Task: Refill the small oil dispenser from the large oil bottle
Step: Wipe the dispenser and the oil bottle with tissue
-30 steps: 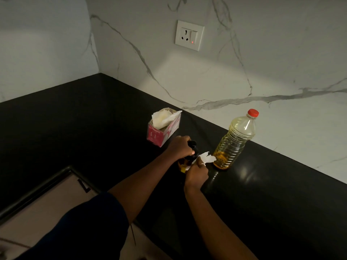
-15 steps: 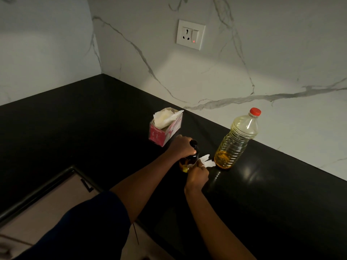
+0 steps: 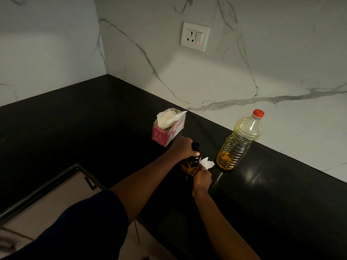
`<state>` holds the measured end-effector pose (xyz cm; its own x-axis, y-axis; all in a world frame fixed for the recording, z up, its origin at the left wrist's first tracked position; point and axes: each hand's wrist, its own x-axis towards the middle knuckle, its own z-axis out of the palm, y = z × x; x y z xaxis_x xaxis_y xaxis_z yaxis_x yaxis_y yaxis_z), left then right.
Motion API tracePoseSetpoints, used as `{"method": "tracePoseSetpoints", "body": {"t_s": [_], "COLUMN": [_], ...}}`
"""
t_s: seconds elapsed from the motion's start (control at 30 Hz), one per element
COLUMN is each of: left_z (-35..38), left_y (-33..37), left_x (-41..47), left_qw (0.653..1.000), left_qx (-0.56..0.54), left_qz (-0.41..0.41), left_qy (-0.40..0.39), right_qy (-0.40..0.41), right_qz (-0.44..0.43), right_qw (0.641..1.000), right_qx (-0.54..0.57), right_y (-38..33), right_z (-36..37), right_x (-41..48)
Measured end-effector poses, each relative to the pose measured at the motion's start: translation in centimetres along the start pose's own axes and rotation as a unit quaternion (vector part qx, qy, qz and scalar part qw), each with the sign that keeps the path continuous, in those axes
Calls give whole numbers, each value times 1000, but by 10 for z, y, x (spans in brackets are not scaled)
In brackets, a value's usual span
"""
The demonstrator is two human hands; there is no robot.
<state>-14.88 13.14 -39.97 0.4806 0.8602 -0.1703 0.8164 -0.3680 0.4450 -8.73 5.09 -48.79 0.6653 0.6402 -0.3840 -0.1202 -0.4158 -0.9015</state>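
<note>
Steadies small oil dispenser [image 3: 190,164] by neck in left grip [image 3: 183,149] | pinches tissue [image 3: 206,162] against it in right grip [image 3: 201,178], probably wiping drips

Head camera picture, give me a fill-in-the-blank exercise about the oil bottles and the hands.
The large oil bottle has a ____ cap.
The right hand holds a ____ tissue against the small oil dispenser.
The left hand grips the dispenser's top over the ____ countertop.
Missing words: red, white, black.

Home kitchen: black countertop [image 3: 93,128], marble backsplash [image 3: 262,62]
</note>
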Motion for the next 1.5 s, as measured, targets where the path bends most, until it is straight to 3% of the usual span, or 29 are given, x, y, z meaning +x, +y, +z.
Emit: {"method": "tracePoseSetpoints", "body": {"t_s": [0.23,0.33,0.47,0.67,0.87,1.0,1.23,1.37,1.5], "left_z": [6,8,8,3,4,6,10,10,9], "left_y": [6,9,11,12,14,14,13,14,15], "left_x": [-1,-1,-3,-6,-4,-6,-7,-5,-4], "left_qw": [999,998,997,999,998,997,995,993,991], "left_qx": [3,-2,-9,4,18,13,-21,-20,-17], "left_qz": [-21,-38,-58,-52,-58,-61,-57,-80,-91], "left_qy": [42,53,54,3,18,35,76,79,93], "right_qy": [66,89,55,-9,52,71,28,43,63], "right_qz": [-18,-19,-45,-9,27,-15,-7,23,-7], "right_qw": [997,995,997,1000,998,997,1000,998,996], "right_qx": [-18,29,34,16,29,41,11,38,70], "right_y": [-16,-27,-30,-16,-19,-23,-18,-12,-16], "right_z": [-1,-1,-4,-3,3,6,0,6,13], "right_x": [0,-1,-3,-13,-17,-22,-14,-18,-25]}}
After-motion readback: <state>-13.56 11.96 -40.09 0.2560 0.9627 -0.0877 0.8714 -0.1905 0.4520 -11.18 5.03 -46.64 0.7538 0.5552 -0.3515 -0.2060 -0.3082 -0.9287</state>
